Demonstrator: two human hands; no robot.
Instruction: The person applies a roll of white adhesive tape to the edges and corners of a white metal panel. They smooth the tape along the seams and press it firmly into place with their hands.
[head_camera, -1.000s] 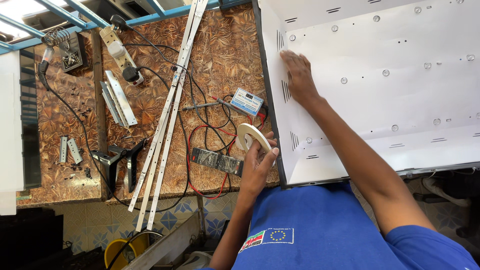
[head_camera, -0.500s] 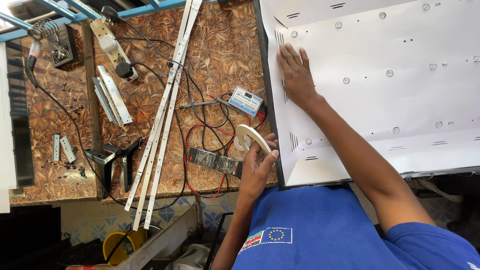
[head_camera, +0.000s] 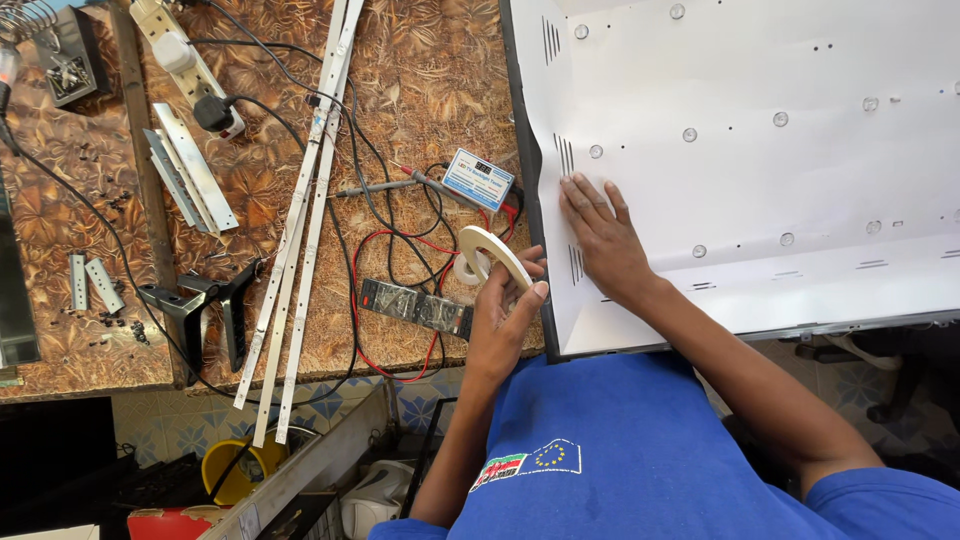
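Two hands: tape roll (head_camera: 492, 262), white panel (head_camera: 760, 170)

Bright, even daylight is spread over the scene. The white panel (head_camera: 760, 150) at two o'clock is nearly washed out, with soft shadows in its creases. The brown table (head_camera: 410, 90) is sharply rendered. The corners at seven and four o'clock are left dark.

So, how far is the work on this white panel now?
Looks done: the white sheet lies in its dark frame, round lenses showing through. In hand: the left hand holds a tape roll by the frame; the right hand rests flat on the sheet. Probably left: no tape shows on the sheet, and long strips lie on the table.
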